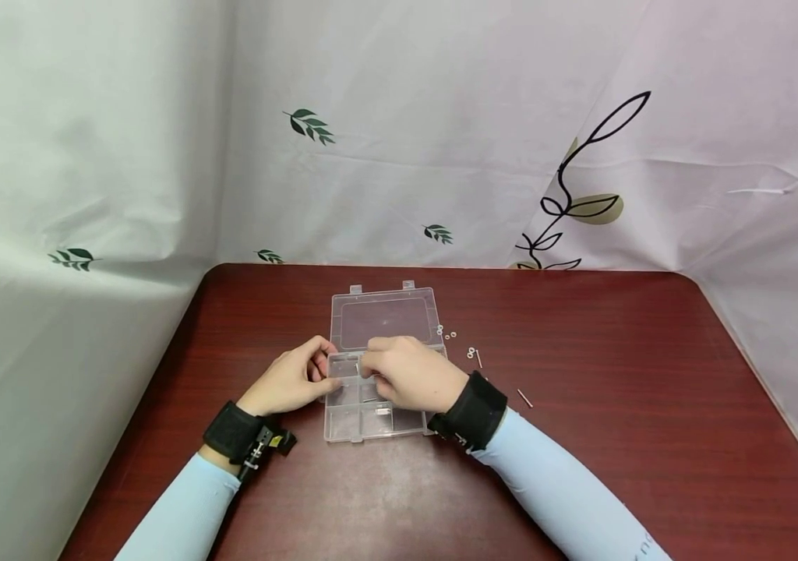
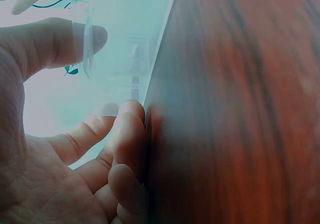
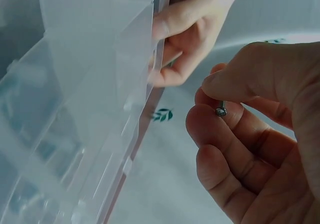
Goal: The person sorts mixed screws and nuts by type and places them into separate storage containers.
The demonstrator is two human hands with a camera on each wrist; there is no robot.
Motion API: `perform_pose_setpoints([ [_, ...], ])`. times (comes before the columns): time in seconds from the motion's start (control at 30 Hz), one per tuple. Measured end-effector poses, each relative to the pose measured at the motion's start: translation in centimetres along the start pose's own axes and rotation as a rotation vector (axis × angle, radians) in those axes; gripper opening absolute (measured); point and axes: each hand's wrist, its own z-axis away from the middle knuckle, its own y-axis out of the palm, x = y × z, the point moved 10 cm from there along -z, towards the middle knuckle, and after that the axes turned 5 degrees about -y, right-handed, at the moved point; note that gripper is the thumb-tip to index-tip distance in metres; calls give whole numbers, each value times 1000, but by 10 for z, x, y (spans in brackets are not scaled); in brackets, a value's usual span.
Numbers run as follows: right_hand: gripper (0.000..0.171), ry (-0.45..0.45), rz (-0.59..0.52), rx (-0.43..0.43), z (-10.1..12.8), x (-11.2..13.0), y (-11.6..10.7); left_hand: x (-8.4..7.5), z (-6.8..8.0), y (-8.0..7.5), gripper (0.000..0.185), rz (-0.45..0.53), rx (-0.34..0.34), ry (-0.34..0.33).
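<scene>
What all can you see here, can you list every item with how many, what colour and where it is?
Organiser box: one, clear plastic, lid open, middle of the table, with divided compartments.
Screw: one, silvery metal, pinched in the right hand's fingertips.
Washers or nuts: a few, pale, loose on the table right of the box lid; exact count too small to tell.
Pins or screws: at least two, thin metal, lying on the table right of the box.
Table: one, dark red-brown wood grain.
Backdrop cloth: white, leaf print, behind and beside the table.
Wrist straps: two, black, one per wrist.
Sleeves: two, light blue.
Left hand: grips the box's left edge.
Right hand: over the compartments, holding the screw.
</scene>
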Motion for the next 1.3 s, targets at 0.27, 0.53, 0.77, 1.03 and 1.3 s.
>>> perform_pose_setpoints([
  [0.27,32,-1,40,61,-4,8,12,0,1,3,40,-13,-3,7],
  [0.53,106,34,48,103,18,6,14,-3,0,3,41,-16,-1,23],
  [0.77,96,114,77,75,57,-19,-2,-3,0,3,42,-1,-3,19],
  [1.03,77,293,121,16,126,-69,-20,-2,0,0,43,-9,1,17],
  [1.3,48,401,212,21,181,-93,-25,1,-1,-1,44,1,-10,11],
])
